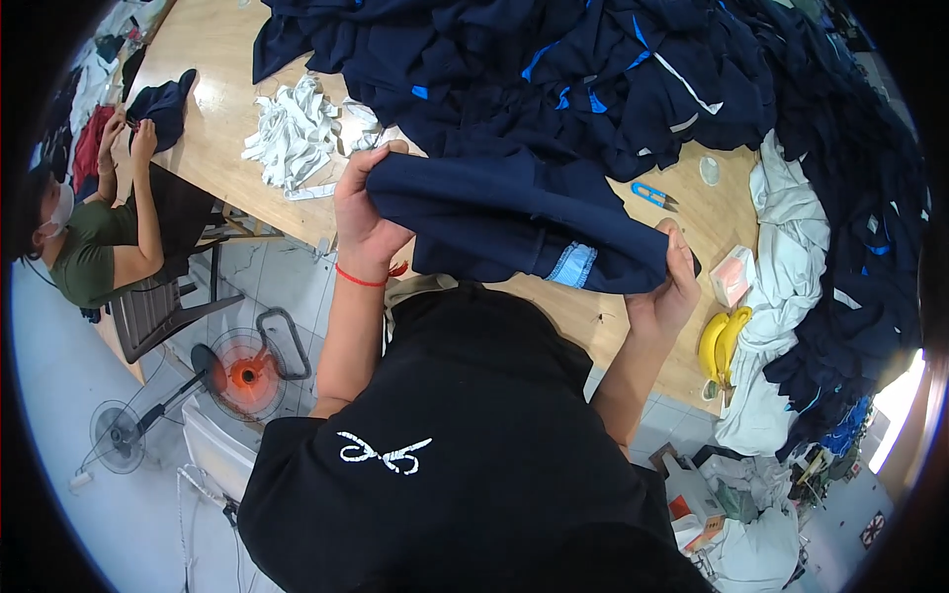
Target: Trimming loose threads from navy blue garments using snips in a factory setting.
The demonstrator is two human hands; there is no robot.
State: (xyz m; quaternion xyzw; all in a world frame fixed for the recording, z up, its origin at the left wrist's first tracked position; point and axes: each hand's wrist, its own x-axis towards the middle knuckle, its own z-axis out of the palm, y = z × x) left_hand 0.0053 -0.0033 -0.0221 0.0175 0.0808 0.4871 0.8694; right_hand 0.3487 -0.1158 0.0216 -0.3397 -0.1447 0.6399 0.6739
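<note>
A dark navy garment (pixel 494 203) is stretched between my two hands above the table's near edge. My left hand (pixel 358 219) is closed on its left end, with the thumb on top and a red string around the wrist. At the other end, my right hand (pixel 670 289) grips the cloth between thumb and fingers. A light blue patch (pixel 573 265) shows on the near side of the garment, right of its middle. Blue-handled thread snips (pixel 652 195) lie on the table just beyond my right hand. What kind of garment it is, I cannot tell.
A large heap of navy garments (pixel 554 89) covers the far table. White fabric strips (pixel 294 133) lie at the left. Bananas (pixel 727 346) and bunched white cloth (pixel 791 227) sit at the right. A co-worker (pixel 99 237) handles dark cloth at far left, near a fan (pixel 247 374).
</note>
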